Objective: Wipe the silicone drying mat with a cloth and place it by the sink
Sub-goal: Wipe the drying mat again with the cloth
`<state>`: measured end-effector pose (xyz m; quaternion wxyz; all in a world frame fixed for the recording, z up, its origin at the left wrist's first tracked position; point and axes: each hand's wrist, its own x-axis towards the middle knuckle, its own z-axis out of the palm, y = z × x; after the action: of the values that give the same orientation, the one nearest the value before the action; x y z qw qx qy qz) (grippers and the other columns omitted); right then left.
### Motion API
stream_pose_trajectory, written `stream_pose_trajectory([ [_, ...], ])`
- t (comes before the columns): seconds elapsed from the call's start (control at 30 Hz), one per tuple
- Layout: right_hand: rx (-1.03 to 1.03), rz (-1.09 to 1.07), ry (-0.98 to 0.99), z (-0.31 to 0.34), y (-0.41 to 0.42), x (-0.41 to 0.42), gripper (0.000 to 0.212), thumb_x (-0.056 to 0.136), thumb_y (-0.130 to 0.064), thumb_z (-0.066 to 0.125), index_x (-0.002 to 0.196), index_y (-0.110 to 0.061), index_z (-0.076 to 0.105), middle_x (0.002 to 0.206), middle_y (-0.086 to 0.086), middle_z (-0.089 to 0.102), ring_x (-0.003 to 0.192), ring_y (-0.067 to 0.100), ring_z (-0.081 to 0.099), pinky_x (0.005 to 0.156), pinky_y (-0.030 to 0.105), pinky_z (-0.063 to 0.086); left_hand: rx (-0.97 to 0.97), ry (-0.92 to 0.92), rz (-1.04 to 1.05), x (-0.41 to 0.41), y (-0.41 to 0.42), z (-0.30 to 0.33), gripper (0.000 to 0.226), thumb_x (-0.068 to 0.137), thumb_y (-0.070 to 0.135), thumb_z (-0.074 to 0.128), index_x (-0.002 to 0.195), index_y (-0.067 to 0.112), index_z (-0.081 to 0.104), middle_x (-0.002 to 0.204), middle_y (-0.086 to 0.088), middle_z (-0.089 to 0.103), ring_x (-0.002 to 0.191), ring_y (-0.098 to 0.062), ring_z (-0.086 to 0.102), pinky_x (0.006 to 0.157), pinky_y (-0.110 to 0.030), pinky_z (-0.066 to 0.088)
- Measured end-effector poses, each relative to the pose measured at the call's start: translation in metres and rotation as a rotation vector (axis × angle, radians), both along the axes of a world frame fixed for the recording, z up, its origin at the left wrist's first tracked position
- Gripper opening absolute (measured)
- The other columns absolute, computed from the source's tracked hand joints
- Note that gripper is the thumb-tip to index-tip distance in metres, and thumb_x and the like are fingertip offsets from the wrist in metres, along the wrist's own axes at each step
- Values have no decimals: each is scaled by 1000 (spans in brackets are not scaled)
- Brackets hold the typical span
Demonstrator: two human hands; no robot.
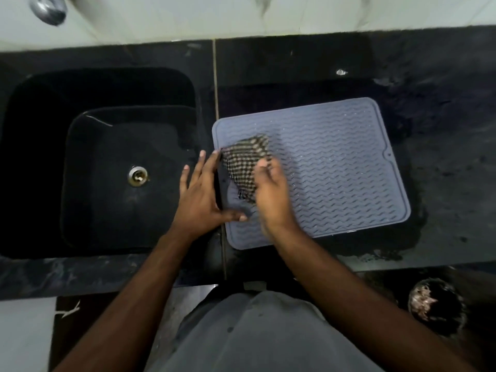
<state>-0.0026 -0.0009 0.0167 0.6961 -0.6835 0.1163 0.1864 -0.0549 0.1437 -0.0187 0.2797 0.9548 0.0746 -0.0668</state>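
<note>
Bottom of the frame, a grey shirt (257, 334) fills the near view, both bare forearms reaching up from it over the black countertop (442, 167). Low right, a dark round container (436, 304) sits below the counter edge, contents too blurred to tell.

Up to the middle now: the left hand (200, 194) lies with straight, spread fingers along the left edge of the mat, thumb stretched out over the mat's lower-left corner area, holding nothing in a curl. Just beside it, the right hand (271, 194) is on the checked cloth (247, 165), fingers bent over its right side, pressing it down onto the mat; the hand is motion-blurred, so the exact grip is hard to read.

The grey silicone drying mat (335, 162) lies flat on the counter, slightly tilted, centre-right of the frame, just beside the sink (80, 135).

The black sink takes the left, metal drain (137, 176) in its floor. Top left corner, a blurred chrome tap (48, 9) against the white wall (241, 14).
</note>
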Motion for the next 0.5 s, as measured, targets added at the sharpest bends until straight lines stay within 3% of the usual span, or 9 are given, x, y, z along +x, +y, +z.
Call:
stream_pose_trajectory([
  [0.07,123,-147,47,14,-35,19,21,106,-26,47,114,-14,62,107,2,73,98,17,70,84,40,59,-24,-2,15,-3,-2,4,141,53,88,68,161,22,7,167,14,8,153,-5,-13,123,-44,-12],
  [0.2,57,-342,-156,34,-101,50,14,105,-22,52,106,-19,65,100,-3,72,94,13,70,83,37,60,54,73,-63,4,-1,6,138,60,83,72,162,25,-2,169,13,-2,153,-7,-17,123,-45,-11],
  [0.27,-62,-394,-297,29,-127,68,14,105,-21,52,111,-18,64,100,-7,70,91,6,67,86,38,58,104,79,-106,12,1,6,136,63,84,69,161,27,-5,169,13,-7,153,-8,-17,124,-47,-8],
  [0.33,-246,-388,-448,16,-149,84,23,106,-20,50,122,-7,61,105,-4,68,97,7,63,94,42,54,157,90,-124,22,3,6,134,63,88,63,162,26,-4,168,12,-9,153,-8,-18,124,-45,-7],
  [0.43,-537,-326,-531,-12,-168,97,33,107,-25,45,132,-7,57,113,-2,67,102,5,61,90,21,49,214,180,-147,35,3,2,139,58,97,52,161,25,-7,168,9,-13,152,-11,-22,122,-44,-11],
  [0.5,-702,-253,-496,-33,-172,99,37,107,-31,41,135,-12,55,110,1,69,100,15,64,84,21,48,244,218,-163,38,3,-2,141,55,102,43,161,25,-8,168,7,-17,152,-12,-22,121,-44,-14],
])
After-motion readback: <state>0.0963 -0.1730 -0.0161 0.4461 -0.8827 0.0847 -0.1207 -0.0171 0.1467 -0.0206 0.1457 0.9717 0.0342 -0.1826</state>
